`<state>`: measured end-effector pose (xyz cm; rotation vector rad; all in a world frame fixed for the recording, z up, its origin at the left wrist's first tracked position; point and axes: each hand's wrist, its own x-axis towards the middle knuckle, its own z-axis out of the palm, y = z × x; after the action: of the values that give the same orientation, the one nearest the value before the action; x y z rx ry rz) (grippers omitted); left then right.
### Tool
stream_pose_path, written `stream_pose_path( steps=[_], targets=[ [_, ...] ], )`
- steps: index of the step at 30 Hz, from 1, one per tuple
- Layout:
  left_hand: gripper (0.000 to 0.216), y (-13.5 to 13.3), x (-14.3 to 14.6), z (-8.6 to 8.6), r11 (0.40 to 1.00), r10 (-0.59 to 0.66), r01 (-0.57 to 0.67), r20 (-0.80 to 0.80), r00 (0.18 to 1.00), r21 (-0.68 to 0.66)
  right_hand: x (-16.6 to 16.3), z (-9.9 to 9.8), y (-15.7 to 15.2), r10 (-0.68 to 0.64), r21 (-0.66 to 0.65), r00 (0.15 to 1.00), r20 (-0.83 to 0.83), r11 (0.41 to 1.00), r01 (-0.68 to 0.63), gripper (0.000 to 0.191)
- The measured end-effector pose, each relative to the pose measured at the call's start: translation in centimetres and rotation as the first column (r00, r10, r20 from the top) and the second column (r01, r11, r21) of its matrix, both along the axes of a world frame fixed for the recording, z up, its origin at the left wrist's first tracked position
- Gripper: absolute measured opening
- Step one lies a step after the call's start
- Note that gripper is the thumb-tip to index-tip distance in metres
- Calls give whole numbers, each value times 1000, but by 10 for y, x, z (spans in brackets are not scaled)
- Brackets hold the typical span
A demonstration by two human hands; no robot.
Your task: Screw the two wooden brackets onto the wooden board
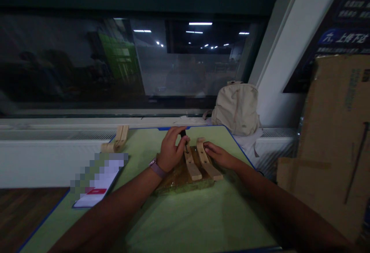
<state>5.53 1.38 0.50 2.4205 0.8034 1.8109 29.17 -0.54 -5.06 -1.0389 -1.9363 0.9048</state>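
My left hand, with a watch on its wrist, is closed around the black handle of a screwdriver. Its thin shaft points down at a hole in a curved wooden piece. Whether the tip sits inside the hole is too small to tell. Beside it lies a second curved wooden piece with holes along its length. The fingers of my right hand are closed against that piece's right edge near its upturned far end. Both pieces rest on a flat slab covered in shiny brown tape.
On the green table, more wooden pieces stand at the far left corner. A partly blurred notebook or paper lies at the left. Past the far edge are a beige backpack and a window; cardboard stands to the right.
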Motion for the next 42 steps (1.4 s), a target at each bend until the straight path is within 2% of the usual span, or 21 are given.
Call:
stream_pose_path(
  steps=[4, 8, 14, 19, 24, 29, 32, 37, 42],
  targets=[
    [34, 3, 1, -5, 996, -46, 48, 27, 999, -80, 0, -1, 0, -9, -3, 1000, -3, 1000, 9, 45],
    [28, 3, 1, -5, 991, -101, 103, 25, 995, -91, 0, -1, 0, -19, 5, 1000, 1, 1000, 19, 45],
    [22, 2, 0, 0, 999, -30, 29, 25, 999, 38, 0, -1, 0, 0, 14, 1000, 10, 1000, 0, 46],
    [26, 1, 1, -2, 1000, -5, 6, 31, 999, -29, 0, -1, 0, 10, 15, 1000, 2, 1000, -10, 46],
    [38, 3, 1, -6, 988, -83, 85, 19, 996, -132, 1, -1, 0, 4, 20, 1000, 15, 1000, -4, 45],
    [27, 2, 1, -2, 993, -102, 102, 4, 995, -54, 1, -2, 0, 20, 14, 1000, 5, 1000, -20, 45],
    [27, 0, 0, 2, 999, -54, 54, -12, 998, -3, 0, -3, 0, 10, 11, 1000, 1, 1000, -10, 46],
    [32, -1, 0, 1, 999, 13, -14, -35, 999, -33, 0, -1, 0, 17, 1, 1000, -15, 1000, -17, 46],
    [43, 4, 2, -8, 993, -27, 34, 71, 997, -110, 1, -1, 1, 17, 13, 1000, -6, 1000, -17, 47]
  ],
)
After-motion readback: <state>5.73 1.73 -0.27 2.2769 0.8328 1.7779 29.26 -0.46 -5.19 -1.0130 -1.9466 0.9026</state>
